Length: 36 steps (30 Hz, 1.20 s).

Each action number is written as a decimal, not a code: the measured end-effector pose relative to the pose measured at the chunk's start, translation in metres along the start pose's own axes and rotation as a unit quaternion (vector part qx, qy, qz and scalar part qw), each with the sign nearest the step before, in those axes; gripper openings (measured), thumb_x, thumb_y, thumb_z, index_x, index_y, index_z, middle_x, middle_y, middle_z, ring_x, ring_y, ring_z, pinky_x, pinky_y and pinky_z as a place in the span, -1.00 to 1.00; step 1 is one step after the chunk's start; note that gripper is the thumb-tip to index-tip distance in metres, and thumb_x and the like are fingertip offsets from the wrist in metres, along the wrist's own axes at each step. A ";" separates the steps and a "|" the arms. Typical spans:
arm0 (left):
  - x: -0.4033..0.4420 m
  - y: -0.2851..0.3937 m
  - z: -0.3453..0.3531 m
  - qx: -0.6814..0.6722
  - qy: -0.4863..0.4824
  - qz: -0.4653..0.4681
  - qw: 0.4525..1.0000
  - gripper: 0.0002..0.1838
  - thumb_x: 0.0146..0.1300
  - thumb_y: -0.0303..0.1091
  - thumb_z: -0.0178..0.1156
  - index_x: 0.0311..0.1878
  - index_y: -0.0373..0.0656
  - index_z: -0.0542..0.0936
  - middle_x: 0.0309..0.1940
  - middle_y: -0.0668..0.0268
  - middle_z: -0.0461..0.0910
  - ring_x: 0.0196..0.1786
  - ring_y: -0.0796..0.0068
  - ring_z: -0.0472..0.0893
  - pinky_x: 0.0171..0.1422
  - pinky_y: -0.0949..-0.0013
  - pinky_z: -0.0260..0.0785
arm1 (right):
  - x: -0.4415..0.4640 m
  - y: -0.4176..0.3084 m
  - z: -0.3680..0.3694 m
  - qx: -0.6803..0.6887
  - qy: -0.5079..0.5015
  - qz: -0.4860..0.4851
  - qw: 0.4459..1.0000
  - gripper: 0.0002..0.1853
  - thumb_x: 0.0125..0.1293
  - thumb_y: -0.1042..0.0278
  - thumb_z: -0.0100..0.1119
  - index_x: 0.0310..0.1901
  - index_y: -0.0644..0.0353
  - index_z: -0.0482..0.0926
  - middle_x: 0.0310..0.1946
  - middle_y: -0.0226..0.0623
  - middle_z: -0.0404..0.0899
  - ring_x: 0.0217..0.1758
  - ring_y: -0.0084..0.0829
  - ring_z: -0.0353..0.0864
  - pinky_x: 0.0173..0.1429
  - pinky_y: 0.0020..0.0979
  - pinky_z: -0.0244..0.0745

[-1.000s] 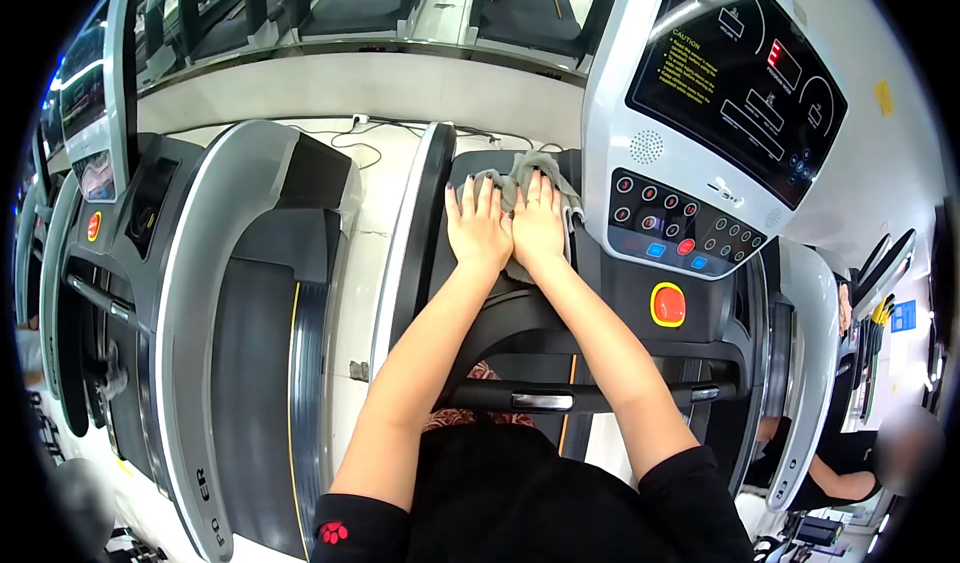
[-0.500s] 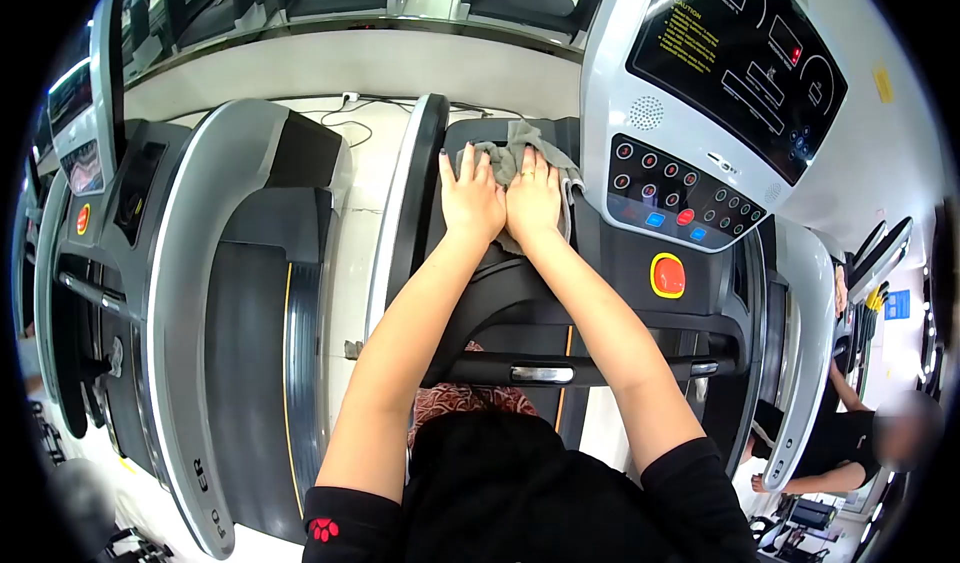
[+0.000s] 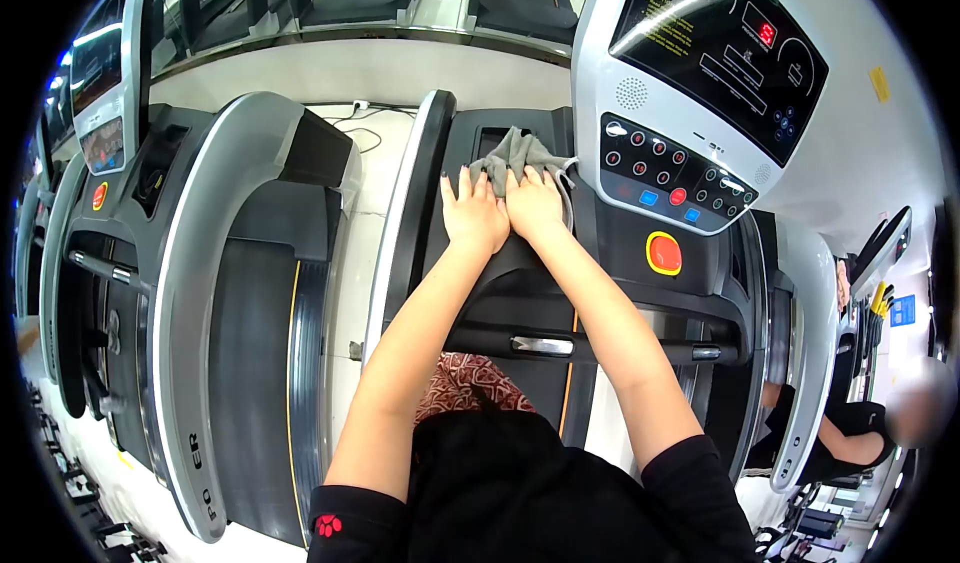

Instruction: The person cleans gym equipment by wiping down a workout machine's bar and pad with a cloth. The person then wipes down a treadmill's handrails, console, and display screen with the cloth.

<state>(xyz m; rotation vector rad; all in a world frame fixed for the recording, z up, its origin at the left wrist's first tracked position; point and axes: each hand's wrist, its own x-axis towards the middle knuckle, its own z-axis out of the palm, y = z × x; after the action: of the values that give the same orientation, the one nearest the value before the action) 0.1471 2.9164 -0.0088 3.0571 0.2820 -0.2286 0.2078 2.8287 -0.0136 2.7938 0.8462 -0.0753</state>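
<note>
A crumpled grey cloth (image 3: 522,151) lies on the dark top of the treadmill, left of the grey console (image 3: 725,73). My left hand (image 3: 474,213) lies flat with its fingers spread, the fingertips at the cloth's lower left edge. Beside it, my right hand (image 3: 535,203) rests on the cloth's lower part, fingers stretched out and slightly apart. Both hands touch near the thumbs. Part of the cloth hangs down along the right side of my right hand.
Right of my hands is a red stop button (image 3: 663,253) with a yellow ring. A black handlebar (image 3: 600,349) crosses below them. Another treadmill (image 3: 250,293) stands at the left. A person in black (image 3: 850,438) is at the lower right. Cables (image 3: 365,113) lie on the floor.
Both hands have drawn slightly back towards me, uncovering more of the cloth, which is bunched differently. The view has shifted a little, and the person at the right has moved an arm.
</note>
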 end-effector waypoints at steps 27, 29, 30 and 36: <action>-0.064 0.002 0.017 -0.137 0.256 -0.005 0.957 -0.62 0.17 -0.06 -0.01 -0.35 -0.21 0.58 -0.27 0.24 0.53 -0.07 0.23 0.40 0.01 0.18 0.24 | -0.065 -0.011 0.006 0.116 0.300 -0.061 0.945 -0.83 0.10 0.28 0.02 -0.40 0.21 0.45 -0.44 -0.15 0.54 -0.29 -0.18 0.50 0.02 -0.19 0.27; -0.063 0.001 0.019 -0.144 0.285 0.001 0.948 -0.64 0.17 -0.09 -0.01 -0.37 -0.22 0.56 -0.31 0.23 0.53 -0.10 0.21 0.41 -0.03 0.17 0.27 | -0.064 -0.010 0.006 0.124 0.277 -0.055 0.951 -0.82 0.13 0.27 -0.01 -0.40 0.22 0.44 -0.42 -0.13 0.55 -0.28 -0.15 0.50 0.01 -0.17 0.28; -0.064 -0.001 0.021 -0.149 0.313 0.010 0.938 -0.66 0.17 -0.11 -0.01 -0.40 -0.23 0.55 -0.34 0.21 0.53 -0.14 0.18 0.43 -0.06 0.15 0.30 | -0.064 -0.011 0.005 0.132 0.255 -0.046 0.957 -0.80 0.17 0.26 -0.04 -0.39 0.23 0.43 -0.41 -0.12 0.56 -0.27 -0.12 0.51 0.00 -0.15 0.29; -0.061 -0.002 0.024 -0.170 0.315 0.002 0.934 -0.63 0.19 -0.11 -0.08 -0.38 -0.23 0.55 -0.31 0.21 0.56 -0.13 0.14 0.43 -0.02 0.14 0.29 | -0.062 -0.014 0.004 0.119 0.257 -0.020 0.959 -0.73 0.19 0.15 -0.04 -0.37 0.22 0.46 -0.42 -0.11 0.56 -0.27 -0.10 0.53 -0.07 -0.13 0.33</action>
<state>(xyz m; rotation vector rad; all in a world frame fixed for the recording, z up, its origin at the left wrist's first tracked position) 0.0839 2.9059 -0.0237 2.6853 0.3012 0.7374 0.1491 2.8054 -0.0134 3.0687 1.0642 0.6084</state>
